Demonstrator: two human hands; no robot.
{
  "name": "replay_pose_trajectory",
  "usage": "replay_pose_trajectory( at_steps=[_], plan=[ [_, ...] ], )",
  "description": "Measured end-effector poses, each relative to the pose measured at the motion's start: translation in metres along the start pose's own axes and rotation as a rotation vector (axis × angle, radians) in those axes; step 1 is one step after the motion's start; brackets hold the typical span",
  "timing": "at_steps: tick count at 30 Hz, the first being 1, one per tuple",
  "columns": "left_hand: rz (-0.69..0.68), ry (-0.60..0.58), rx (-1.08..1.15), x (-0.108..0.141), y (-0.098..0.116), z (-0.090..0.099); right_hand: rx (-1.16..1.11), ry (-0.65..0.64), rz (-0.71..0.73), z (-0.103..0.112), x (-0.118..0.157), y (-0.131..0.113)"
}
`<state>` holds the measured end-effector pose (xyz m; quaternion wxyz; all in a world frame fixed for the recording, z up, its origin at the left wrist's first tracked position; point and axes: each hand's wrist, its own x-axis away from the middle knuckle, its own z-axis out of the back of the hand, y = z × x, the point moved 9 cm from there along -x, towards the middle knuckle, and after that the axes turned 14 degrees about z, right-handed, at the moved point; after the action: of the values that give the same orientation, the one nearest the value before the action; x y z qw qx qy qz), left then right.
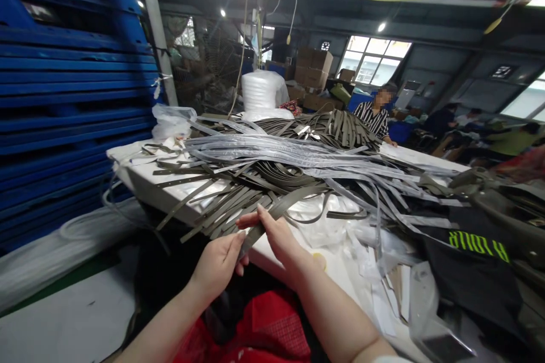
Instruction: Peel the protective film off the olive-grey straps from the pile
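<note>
An olive-grey belt [289, 199] slants from between my hands toward the pile on the table. My left hand [219, 264] pinches its near end, thumb on top and fingers curled beneath. Farther along the strap, my right hand [276, 233] grips it between thumb and fingers, close to the left one. Just beyond lie several loose olive belts [232, 204], their ends with holes pointing at me. Behind them, belts in clear plastic sleeves [264, 150] lie across the table, and a thick bundle of bare belts [340, 129] rests at the back.
The white table [157, 193] has a corner at left. Plastic wrap, paper strips and a black bag with green lettering [477, 249] lie at right. Blue pallets [72, 96] are stacked at left. A person in a striped shirt [374, 119] is across the table.
</note>
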<state>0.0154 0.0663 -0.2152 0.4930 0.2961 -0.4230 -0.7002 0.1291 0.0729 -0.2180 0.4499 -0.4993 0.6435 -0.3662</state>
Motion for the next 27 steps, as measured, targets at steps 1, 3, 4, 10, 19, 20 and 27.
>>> replay_pose_trajectory(
  at_steps=[1, 3, 4, 10, 19, 20, 27],
  plan=[
    [-0.014, 0.011, 0.009, -0.002, 0.003, 0.000, 0.000, -0.032, -0.032, -0.008, 0.005, 0.005],
    [-0.024, 0.009, 0.039, -0.004, 0.004, -0.004, -0.011, -0.069, -0.087, -0.017, 0.013, 0.013],
    [-0.015, -0.004, 0.059, -0.005, 0.002, -0.007, -0.016, -0.061, -0.093, -0.016, 0.014, 0.013],
    [0.044, -0.082, 0.167, -0.005, 0.003, -0.015, -0.017, 0.084, 0.076, 0.019, -0.016, -0.025],
    [-0.192, 0.039, 0.218, -0.028, 0.094, 0.024, 0.138, -0.181, 0.115, -0.028, -0.040, -0.089],
    [-0.187, 0.055, 0.207, -0.029, 0.096, 0.024, 0.079, -0.146, 0.142, -0.024, -0.048, -0.102],
    [-0.185, 0.100, 0.228, -0.035, 0.106, 0.025, 0.173, -0.198, 0.281, -0.019, -0.072, -0.156]
  ],
)
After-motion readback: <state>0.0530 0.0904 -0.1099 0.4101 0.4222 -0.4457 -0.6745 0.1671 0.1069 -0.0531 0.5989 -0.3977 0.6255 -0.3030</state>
